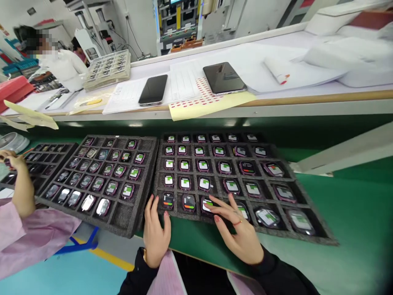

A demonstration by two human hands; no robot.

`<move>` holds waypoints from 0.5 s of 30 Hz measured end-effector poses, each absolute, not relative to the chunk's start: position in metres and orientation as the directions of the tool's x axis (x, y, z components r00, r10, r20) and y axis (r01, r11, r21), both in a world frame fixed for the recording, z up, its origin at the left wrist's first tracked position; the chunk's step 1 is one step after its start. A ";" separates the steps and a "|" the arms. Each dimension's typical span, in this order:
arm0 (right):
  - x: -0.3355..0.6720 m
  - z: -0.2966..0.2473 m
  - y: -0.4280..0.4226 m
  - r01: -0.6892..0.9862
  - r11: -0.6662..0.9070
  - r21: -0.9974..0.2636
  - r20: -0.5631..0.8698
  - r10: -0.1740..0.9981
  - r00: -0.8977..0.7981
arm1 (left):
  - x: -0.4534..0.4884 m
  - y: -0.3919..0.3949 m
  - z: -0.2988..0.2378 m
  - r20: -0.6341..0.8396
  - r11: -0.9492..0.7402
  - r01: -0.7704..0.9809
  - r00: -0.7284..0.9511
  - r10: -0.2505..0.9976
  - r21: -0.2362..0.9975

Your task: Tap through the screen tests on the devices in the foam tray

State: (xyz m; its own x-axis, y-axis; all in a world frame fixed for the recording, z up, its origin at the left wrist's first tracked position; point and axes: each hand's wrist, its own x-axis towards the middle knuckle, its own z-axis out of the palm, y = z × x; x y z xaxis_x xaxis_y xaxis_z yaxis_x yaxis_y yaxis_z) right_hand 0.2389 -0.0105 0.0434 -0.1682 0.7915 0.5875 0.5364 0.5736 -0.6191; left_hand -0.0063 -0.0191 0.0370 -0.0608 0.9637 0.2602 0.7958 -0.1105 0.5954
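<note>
In front of me lies a dark foam tray (221,213) whose compartments hold several smartwatch bodies with lit screens, many showing white and green blocks. Fingers of my right hand (238,233) are spread over the front row, with a fingertip on or just above one smartwatch (206,203). My left hand (156,229) rests at the tray's front left corner with fingers extended and nothing in them. Near its thumb sits a smartwatch (168,200) with a dark screen and an orange-green bar.
A second foam tray (123,219) of smartwatches stands to the left, with a third tray (66,153) beyond. A co-worker's hand (16,162) is at far left. On the raised shelf lie two phones (153,90), papers, and a clear plastic case (107,70). A white post (344,151) slants at right.
</note>
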 end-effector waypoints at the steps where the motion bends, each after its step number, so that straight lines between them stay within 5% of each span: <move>1: 0.238 0.043 -0.010 0.547 0.576 -0.607 0.587 0.789 -0.180 | -0.006 -0.018 0.037 0.268 -0.117 0.797 -0.058 0.962 0.592; 7: 0.237 0.045 -0.008 0.562 0.583 -0.587 0.601 0.778 -0.181 | -0.005 -0.019 0.036 0.283 -0.112 0.793 -0.078 0.956 0.599; 15: 0.268 0.044 -0.020 0.620 0.480 -0.620 0.636 0.771 0.039 | -0.007 -0.016 0.035 0.277 -0.117 0.792 -0.067 0.959 0.599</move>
